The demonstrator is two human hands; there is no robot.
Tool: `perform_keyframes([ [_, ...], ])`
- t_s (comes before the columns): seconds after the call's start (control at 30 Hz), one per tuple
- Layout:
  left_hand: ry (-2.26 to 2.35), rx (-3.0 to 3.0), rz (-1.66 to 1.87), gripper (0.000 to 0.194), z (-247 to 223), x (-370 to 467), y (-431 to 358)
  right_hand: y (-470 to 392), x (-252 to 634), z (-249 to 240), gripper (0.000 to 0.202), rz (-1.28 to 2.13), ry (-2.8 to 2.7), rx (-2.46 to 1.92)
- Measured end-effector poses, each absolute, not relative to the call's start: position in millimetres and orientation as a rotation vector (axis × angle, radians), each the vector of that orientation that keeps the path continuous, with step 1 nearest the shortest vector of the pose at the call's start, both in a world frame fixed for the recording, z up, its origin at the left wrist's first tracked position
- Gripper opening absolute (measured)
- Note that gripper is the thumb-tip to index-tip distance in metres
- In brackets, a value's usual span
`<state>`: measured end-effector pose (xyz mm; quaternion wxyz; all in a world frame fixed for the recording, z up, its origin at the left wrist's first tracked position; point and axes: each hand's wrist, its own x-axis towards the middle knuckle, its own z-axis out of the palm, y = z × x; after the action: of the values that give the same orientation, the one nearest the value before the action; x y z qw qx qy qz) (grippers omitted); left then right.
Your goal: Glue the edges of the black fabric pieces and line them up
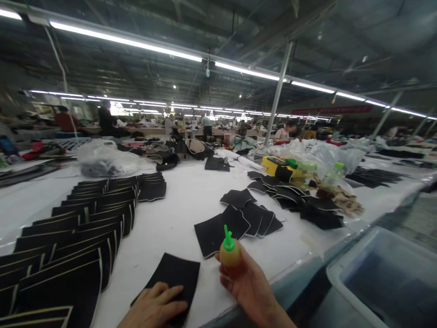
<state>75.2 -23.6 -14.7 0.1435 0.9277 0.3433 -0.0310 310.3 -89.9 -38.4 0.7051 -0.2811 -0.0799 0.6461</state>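
Observation:
My left hand (pixel 159 303) lies flat, fingers apart, on a black fabric piece (pixel 177 273) at the near edge of the white table. A squeeze bottle (pixel 230 255) with a green nozzle and amber contents is wrapped in my right hand (pixel 249 282), nozzle pointing up. Just beyond the bottle lies a loose spread of black pieces (pixel 211 230) with pale edges. On the left, overlapping rows of black pieces (pixel 85 237) with light edge lines stretch away from me.
A yellow box (pixel 273 166), a clear bottle with a green cap (pixel 336 173) and a crumpled beige cloth (pixel 346 200) sit at the right. Plastic bags (pixel 105 159) lie farther back. A clear plastic bin (pixel 382 278) stands beside the table's right edge. Several people work in the distance.

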Motion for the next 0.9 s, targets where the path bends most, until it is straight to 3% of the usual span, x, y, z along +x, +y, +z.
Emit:
perform_keyframes([
  [0.1,1.000,2.734,-0.051,0.041,-5.1,60.9,-6.0,-89.8,312.3,-36.9,0.068,1.339,-0.268,-0.716],
  [0.3,1.438,2.509,0.041,0.043,-8.8,79.5,-9.1,-86.2,311.3,-31.6,0.068,1.227,-0.349,-0.829],
  [0.43,1.576,2.482,0.064,0.061,-29.1,99.1,-12.7,-82.5,313.8,-34.9,0.065,1.240,-0.351,-0.824],
  [0.6,1.365,2.530,0.043,0.050,-24.5,82.9,1.4,-83.1,322.2,-32.5,0.069,1.315,-0.299,-0.785],
  [0.73,1.360,2.398,0.105,0.026,-7.4,79.0,0.7,-83.7,322.5,-23.5,0.070,1.318,-0.278,-0.798],
  [0.9,1.534,2.387,0.070,0.041,-10.4,95.6,-10.5,-83.6,320.1,-16.8,0.064,1.323,-0.284,-0.834],
])
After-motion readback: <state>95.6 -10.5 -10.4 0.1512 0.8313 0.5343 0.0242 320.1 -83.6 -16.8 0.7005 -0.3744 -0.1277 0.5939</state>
